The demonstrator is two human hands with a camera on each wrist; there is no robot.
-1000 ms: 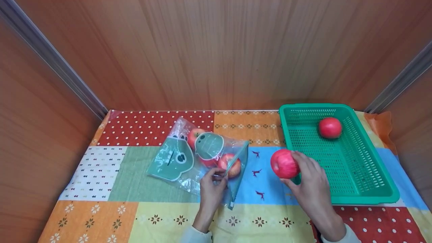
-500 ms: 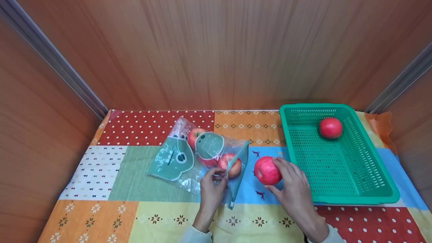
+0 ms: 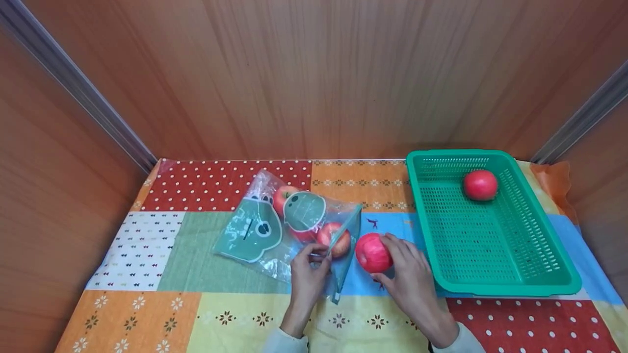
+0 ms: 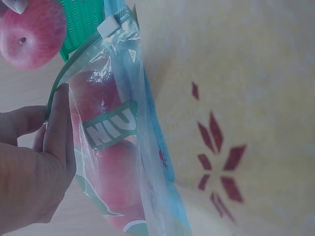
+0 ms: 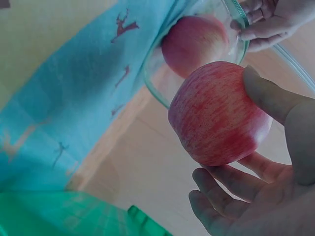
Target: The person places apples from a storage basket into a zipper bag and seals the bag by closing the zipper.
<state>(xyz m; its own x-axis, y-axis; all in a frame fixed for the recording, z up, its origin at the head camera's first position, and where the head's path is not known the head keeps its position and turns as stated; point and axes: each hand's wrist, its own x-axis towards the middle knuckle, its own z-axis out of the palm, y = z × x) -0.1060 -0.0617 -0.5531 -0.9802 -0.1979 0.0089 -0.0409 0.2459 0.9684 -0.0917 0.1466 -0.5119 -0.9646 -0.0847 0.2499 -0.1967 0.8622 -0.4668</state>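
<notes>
**Apple held at the mouth of the zip bag**

I see my right hand (image 3: pixel 409 274) curled round a red apple (image 3: pixel 373 252), thumb on one side and fingers cupped beneath it — the right wrist view shows this grip plainly. The apple sits just beside the open mouth of the clear zip bag (image 3: pixel 289 228), low over the blue patch of the patchwork tablecloth (image 3: pixel 147 245).

My left hand (image 3: pixel 308 274) pinches the bag's green zip rim (image 4: pixel 55 96), holding the mouth apart. Inside the bag I can make out more red apples; one of these bagged apples (image 3: pixel 335 239) lies right at the opening, close to the held one. Green frog-face prints cover part of the bag.

To the right stands the green plastic basket (image 3: pixel 539 274), its near corner close to my right hand — one basket apple (image 3: pixel 480 185) rests in its far end.
</notes>
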